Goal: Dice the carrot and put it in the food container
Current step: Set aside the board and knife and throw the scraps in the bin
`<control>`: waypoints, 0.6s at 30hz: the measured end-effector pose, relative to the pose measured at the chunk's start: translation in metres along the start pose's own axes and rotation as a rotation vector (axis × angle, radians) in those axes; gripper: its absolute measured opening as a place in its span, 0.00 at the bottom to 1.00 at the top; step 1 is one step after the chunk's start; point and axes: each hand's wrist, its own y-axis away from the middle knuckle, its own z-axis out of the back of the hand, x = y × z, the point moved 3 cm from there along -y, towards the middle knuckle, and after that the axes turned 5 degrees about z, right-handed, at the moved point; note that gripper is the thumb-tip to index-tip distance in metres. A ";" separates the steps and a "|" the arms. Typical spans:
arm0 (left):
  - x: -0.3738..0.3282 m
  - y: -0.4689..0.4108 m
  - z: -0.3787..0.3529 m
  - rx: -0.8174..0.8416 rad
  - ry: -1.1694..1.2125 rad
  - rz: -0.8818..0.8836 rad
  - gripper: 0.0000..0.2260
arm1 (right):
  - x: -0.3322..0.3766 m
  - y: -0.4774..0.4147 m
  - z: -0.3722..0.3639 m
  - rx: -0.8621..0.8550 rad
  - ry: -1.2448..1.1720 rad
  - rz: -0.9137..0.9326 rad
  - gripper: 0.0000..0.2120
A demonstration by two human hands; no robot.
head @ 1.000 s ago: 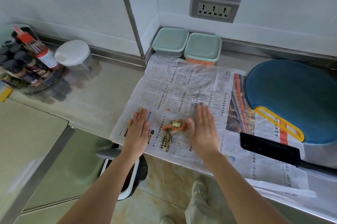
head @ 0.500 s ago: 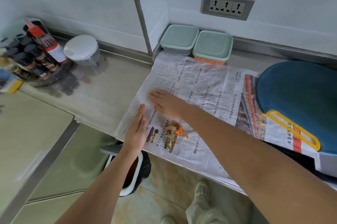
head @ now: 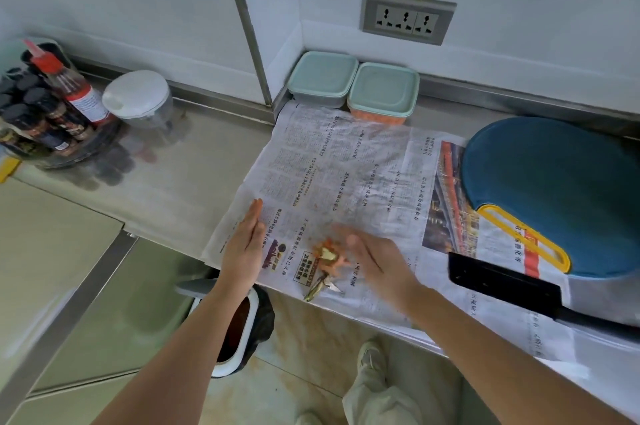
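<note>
We look down on a steel counter (head: 180,175) set against white walls, with a newspaper (head: 346,154) spread over it up to the front edge. Well left of the newspaper stands a round rack of dark-capped spice jars (head: 45,119) with a red-capped bottle (head: 74,88) leaning among them. A clear tub with a white lid (head: 138,99) sits between that rack and the newspaper. Below the newspaper's left front corner, down on the tiled floor, is a white bin (head: 239,327) with a dark liner. At the newspaper's far edge two boxes with pale green lids sit touching, against the wall. The left food container (head: 323,78) looks grey, while diced carrot (head: 375,115) shows orange through the side of the right food container (head: 382,92). On the wall above the newspaper's far edge is a grey triple socket (head: 407,17) under a yellow label. On the newspaper's right part lie a blue cutting board (head: 554,189) with a yellow handle and, nearer us, a black-bladed knife (head: 502,279).

Our left hand (head: 244,244) stands on its edge on the newspaper's left part. Its fingers are straight and together, and its palm faces a small heap of carrot trimmings (head: 327,258) near the newspaper's front edge; it holds nothing. Our right hand (head: 377,258) is just right of that heap, fingers straight and blurred. It grips nothing, and we cannot tell whether it touches the trimmings
</note>
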 end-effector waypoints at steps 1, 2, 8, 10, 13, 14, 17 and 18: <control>-0.001 0.002 -0.001 0.007 0.004 0.001 0.20 | -0.007 0.014 0.004 -0.164 -0.017 -0.054 0.23; -0.002 0.002 -0.001 0.009 0.013 0.006 0.20 | -0.014 0.025 0.006 -0.290 -0.012 -0.102 0.24; -0.005 0.024 -0.004 -0.044 0.282 0.043 0.16 | -0.031 0.071 -0.013 -0.376 0.252 -0.254 0.36; -0.004 0.036 0.000 -0.061 0.465 0.074 0.11 | -0.021 0.069 -0.026 -0.288 0.306 -0.193 0.36; -0.001 0.050 0.014 0.029 0.607 0.187 0.12 | -0.007 0.054 -0.040 -0.204 0.235 -0.134 0.34; 0.002 0.056 0.016 0.121 0.631 0.273 0.15 | -0.003 0.047 -0.042 -0.191 0.209 -0.125 0.33; 0.019 0.081 0.008 0.459 0.599 0.651 0.18 | 0.004 0.024 -0.046 -0.162 0.204 -0.074 0.34; 0.027 0.087 0.002 0.534 0.594 0.761 0.18 | 0.005 0.017 -0.047 -0.131 0.223 -0.040 0.33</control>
